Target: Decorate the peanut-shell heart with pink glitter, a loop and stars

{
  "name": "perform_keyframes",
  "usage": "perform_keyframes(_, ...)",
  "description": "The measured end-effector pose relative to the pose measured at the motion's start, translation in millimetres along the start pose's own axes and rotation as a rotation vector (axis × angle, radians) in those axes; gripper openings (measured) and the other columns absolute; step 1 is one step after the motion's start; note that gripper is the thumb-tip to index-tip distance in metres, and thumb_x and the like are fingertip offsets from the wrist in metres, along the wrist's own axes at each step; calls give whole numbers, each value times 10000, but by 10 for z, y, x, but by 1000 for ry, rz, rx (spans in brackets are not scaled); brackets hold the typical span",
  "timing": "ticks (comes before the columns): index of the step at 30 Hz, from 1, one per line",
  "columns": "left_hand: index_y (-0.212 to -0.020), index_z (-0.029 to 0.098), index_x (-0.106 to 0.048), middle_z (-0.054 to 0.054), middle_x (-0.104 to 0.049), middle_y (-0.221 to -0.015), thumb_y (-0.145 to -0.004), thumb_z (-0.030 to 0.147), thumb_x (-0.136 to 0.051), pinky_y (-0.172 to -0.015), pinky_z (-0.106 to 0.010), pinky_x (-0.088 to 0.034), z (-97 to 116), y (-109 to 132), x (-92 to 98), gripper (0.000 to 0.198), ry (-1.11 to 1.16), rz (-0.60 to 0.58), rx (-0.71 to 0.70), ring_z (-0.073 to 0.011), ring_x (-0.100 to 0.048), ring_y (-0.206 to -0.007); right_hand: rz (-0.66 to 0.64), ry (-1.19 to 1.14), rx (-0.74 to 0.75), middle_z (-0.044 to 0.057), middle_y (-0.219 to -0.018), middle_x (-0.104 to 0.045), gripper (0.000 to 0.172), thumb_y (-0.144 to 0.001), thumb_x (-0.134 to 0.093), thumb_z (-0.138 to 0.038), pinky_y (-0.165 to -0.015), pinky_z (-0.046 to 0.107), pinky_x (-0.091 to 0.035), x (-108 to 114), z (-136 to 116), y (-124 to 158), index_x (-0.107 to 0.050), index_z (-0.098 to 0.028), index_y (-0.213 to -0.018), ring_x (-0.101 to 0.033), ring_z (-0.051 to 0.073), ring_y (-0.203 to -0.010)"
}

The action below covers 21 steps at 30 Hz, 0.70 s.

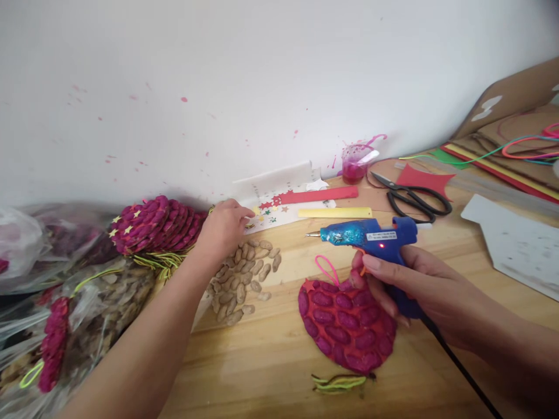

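My right hand (419, 285) is wrapped round a blue glue gun (369, 233). Its metal nozzle points left and a small red light glows on its side. Below lies a round red ornament (338, 326) covered in purple-painted peanut shells, with a pink loop on top and a small red star near its upper left edge. My right fingers overlap its upper edge; I cannot tell if they touch it. My left hand (227, 227) reaches to white paper (286, 216) with small foam stars (273, 220). Its fingers are bunched together, and whatever lies between them is hidden.
Peanuts (244, 273) lie beside my left forearm, with a stack of purple ornaments (159, 224) and plastic bags (109, 302) further left. Black scissors (414, 198), a cup of purple paint (354, 166) and a red strip (325, 195) are at the back. Yellow-green cord (339, 383) lies in front.
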State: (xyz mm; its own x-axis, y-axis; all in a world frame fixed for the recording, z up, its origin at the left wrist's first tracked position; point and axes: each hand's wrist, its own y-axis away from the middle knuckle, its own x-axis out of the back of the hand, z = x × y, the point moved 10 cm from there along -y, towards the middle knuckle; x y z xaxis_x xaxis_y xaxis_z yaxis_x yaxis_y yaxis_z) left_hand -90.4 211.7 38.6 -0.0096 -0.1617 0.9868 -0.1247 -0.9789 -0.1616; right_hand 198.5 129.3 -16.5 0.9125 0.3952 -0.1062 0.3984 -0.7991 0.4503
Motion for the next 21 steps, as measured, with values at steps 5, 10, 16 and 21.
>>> perform_keyframes(5,-1076,243,-832,-109,-702,-983,-935,186,-483,-905,-405,-530,-13,12,-56,380,5,-24,-26,-289,-655,-994,-3,-13,-9,-31,-497,-583,459,-840,-723,-653,-459,256,-344,-10,14,-16,-612,-218,-743,-467,116,-437)
perform_keyframes(10,-1027,195,-820,-114,-719,-1029,-934,221,-544,-931,-406,-522,-65,60,4,292,34,29,-4,-295,-654,-1027,24,1,-30,-29,-508,-582,470,-839,-723,-652,-463,252,-338,8,31,1,-594,-212,-740,-476,114,-451)
perform_keyframes(16,-1006,205,-820,-111,-726,-1017,-942,214,-523,-920,-405,-525,5,30,-19,304,52,-6,-23,-286,-662,-1011,39,14,-28,-28,-493,-576,457,-841,-714,-651,-462,259,-328,16,32,-15,-611,-214,-752,-458,116,-430)
perform_keyframes(21,-1013,195,-801,-115,-722,-1038,-939,249,-561,-922,-409,-519,68,-10,26,257,2,5,-35,-291,-651,-1018,17,3,-29,-25,-499,-585,457,-824,-726,-667,-460,263,-330,3,38,-31,-634,-221,-779,-467,125,-437)
